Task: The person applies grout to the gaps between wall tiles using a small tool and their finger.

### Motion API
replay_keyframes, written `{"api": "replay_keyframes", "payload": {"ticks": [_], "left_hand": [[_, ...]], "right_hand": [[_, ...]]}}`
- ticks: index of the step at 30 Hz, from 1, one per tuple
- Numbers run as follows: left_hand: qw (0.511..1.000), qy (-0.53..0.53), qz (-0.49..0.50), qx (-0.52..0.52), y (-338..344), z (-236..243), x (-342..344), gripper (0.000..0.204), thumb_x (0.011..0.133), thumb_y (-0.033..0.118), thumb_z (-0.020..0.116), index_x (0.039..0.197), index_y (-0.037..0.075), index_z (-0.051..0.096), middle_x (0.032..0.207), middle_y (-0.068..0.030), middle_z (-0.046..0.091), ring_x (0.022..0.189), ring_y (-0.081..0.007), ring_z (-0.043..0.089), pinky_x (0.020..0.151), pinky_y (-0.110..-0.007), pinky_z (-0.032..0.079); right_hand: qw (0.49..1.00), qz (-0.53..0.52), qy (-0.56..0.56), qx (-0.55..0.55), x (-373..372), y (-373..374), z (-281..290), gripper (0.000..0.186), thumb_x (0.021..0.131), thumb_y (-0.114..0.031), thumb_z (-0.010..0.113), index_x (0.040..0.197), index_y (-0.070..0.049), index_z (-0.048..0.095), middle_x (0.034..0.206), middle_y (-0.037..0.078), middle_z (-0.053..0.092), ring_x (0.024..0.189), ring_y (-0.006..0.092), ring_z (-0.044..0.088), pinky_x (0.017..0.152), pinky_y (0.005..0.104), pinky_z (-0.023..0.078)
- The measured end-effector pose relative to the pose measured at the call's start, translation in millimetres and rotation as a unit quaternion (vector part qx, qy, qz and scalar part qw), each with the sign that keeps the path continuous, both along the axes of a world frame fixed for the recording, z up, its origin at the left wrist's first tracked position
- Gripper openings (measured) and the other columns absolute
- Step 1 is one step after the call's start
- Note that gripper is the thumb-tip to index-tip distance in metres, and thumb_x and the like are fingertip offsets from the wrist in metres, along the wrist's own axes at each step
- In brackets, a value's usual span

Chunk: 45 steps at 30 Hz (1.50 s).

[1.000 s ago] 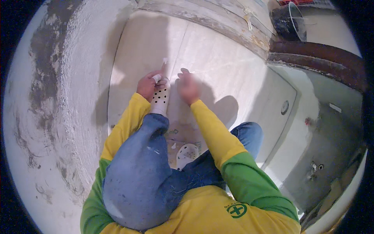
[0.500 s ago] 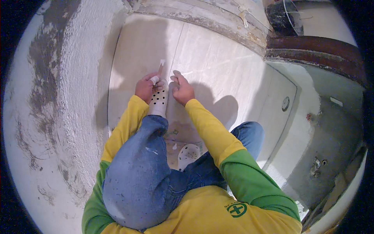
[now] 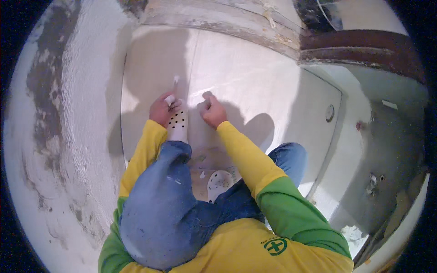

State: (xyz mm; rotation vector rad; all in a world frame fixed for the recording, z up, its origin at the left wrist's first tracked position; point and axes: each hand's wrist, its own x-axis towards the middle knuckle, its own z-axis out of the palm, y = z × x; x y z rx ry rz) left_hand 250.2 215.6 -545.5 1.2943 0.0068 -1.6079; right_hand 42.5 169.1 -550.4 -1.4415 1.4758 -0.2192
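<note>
Above the toe of a white clog [image 3: 178,129], my left hand [image 3: 160,110] is closed around a thin, narrow tool [image 3: 176,83] with a white tip. Its blurred shape leaves the exact kind unclear. Something white, a wrap or a lump, shows at the fingers of that hand. My right hand [image 3: 213,113] hovers a little to the right over the pale tiled floor [image 3: 246,82], its fingers curled together. Whether anything small is pinched in them is hidden. A straight joint runs between the large tiles, just beyond my hands.
A rough, patchy plastered wall [image 3: 86,91] rises on the left. A dark red-brown ledge [image 3: 359,48] and a black bucket [image 3: 318,13] are at the far right. A round drain [image 3: 330,113] lies in the floor on the right, near the wall fittings [image 3: 373,183]. My second clog [image 3: 220,183] is under me.
The view has shifted slightly. My right hand's fingers, stretched out before, are now curled in. My left hand still grips the narrow tool over the clog.
</note>
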Motion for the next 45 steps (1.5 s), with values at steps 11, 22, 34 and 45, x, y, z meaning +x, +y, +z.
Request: {"api": "replay_keyframes", "payload": {"ticks": [11, 22, 34, 45], "left_hand": [[0.999, 0.031, 0.016, -0.02, 1, -13, 1, 0.015, 0.091, 0.006, 0.052, 0.106, 0.004, 0.054, 0.082, -0.0041, 0.053, 0.071, -0.0154, 0.056, 0.062, -0.027, 0.05], [0.994, -0.038, -0.08, -0.064, -40, 41, -4, 0.019, 0.091, 0.004, 0.052, 0.11, 0.004, 0.056, 0.089, -0.0056, 0.056, 0.081, -0.0176, 0.059, 0.07, -0.029, 0.053], [0.833, -0.326, -0.383, -0.232, -143, 323, -82, 0.03, 0.087, 0.006, 0.063, 0.115, -0.003, 0.059, 0.094, -0.0092, 0.066, 0.074, -0.0161, 0.064, 0.071, -0.027, 0.054], [0.658, -0.435, -0.521, -0.325, -82, 338, -240, 0.024, 0.084, 0.006, 0.065, 0.107, -0.002, 0.065, 0.094, -0.0067, 0.068, 0.081, -0.0116, 0.063, 0.073, -0.025, 0.051]], "right_hand": [[0.984, 0.059, 0.04, -0.166, -28, -21, 33, 0.063, 0.072, -0.015, 0.064, 0.133, -0.013, 0.049, 0.119, 0.02, 0.057, 0.092, 0.0342, 0.063, 0.083, 0.0415, 0.051], [0.984, 0.01, 0.122, -0.127, -196, -68, 154, 0.045, 0.067, -0.018, 0.07, 0.11, -0.01, 0.062, 0.088, 0.014, 0.065, 0.079, 0.0281, 0.063, 0.076, 0.0368, 0.051], [0.898, -0.368, -0.133, -0.201, -271, 22, 222, 0.063, 0.081, -0.02, 0.071, 0.136, -0.001, 0.045, 0.13, 0.013, 0.055, 0.117, 0.0244, 0.054, 0.091, 0.0329, 0.047], [0.747, -0.366, -0.554, -0.04, -172, 44, 296, 0.041, 0.091, -0.035, 0.058, 0.118, -0.004, 0.06, 0.099, 0.005, 0.064, 0.092, 0.0149, 0.063, 0.071, 0.0288, 0.054]]}}
